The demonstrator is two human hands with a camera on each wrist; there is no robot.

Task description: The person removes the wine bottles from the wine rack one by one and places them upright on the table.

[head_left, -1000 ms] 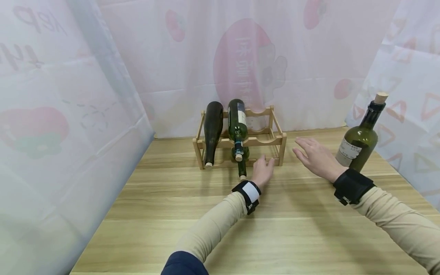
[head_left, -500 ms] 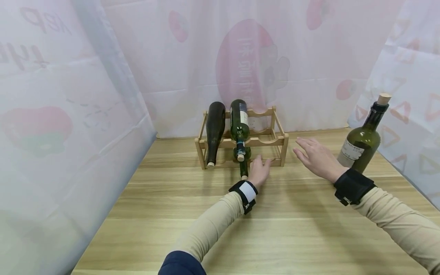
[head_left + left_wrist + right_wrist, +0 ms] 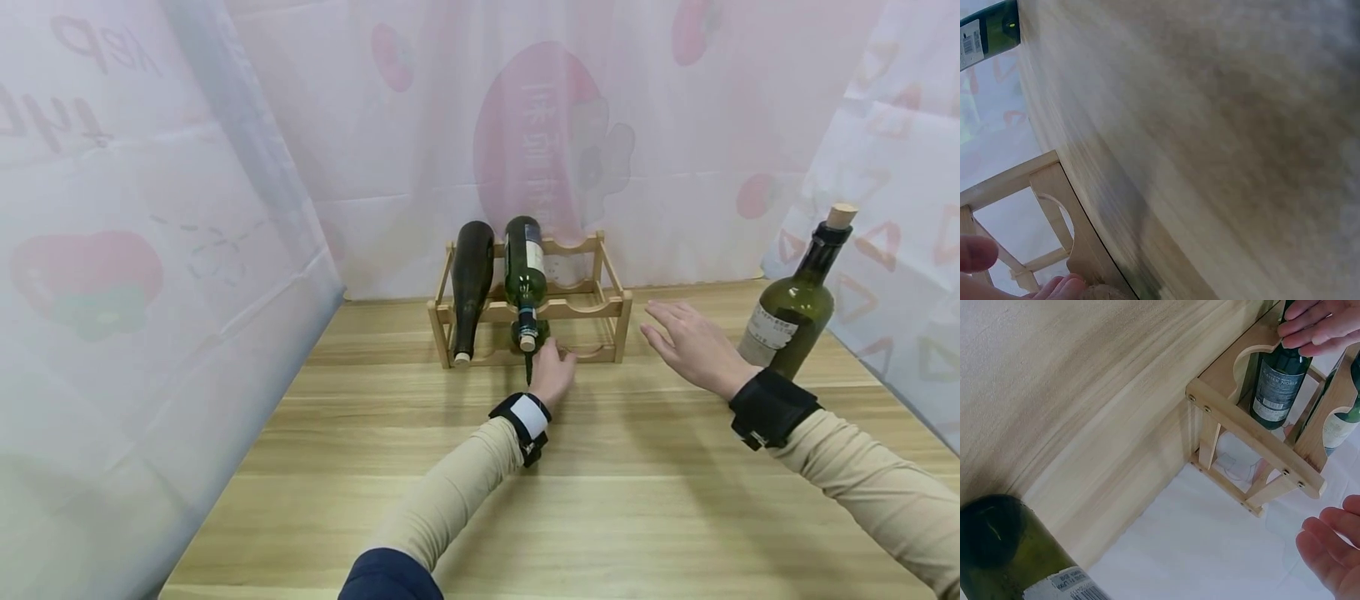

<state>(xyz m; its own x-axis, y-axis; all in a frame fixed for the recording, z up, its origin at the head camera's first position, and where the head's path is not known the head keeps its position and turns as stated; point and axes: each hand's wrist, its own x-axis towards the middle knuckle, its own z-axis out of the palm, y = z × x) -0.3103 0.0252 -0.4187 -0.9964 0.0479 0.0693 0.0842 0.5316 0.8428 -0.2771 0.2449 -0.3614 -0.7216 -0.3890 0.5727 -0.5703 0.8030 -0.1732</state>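
A small wooden wine rack [image 3: 624, 321] stands at the back of the table. Two corked bottles lie in its upper tier: a dark bottle [image 3: 471, 279] at the left and a green labelled bottle [image 3: 523, 267] beside it. Below them is a lower bottle [image 3: 1277, 384], its neck pointing forward. My left hand [image 3: 552, 372] is at that bottle's neck, fingers fairly straight against it in the right wrist view, thumb apart. My right hand [image 3: 693, 346] hovers between the rack and an upright corked bottle [image 3: 798, 304], fingers extended and holding nothing.
The upright bottle stands on the wooden table [image 3: 600, 517] near its right edge. Printed white curtains [image 3: 405, 167] enclose the back and sides. Empty cradles [image 3: 585, 308] show at the rack's right end.
My left hand has moved leftward from the rack's lower right front to the lower bottle's neck, covering part of it. My right hand stays nearly in place.
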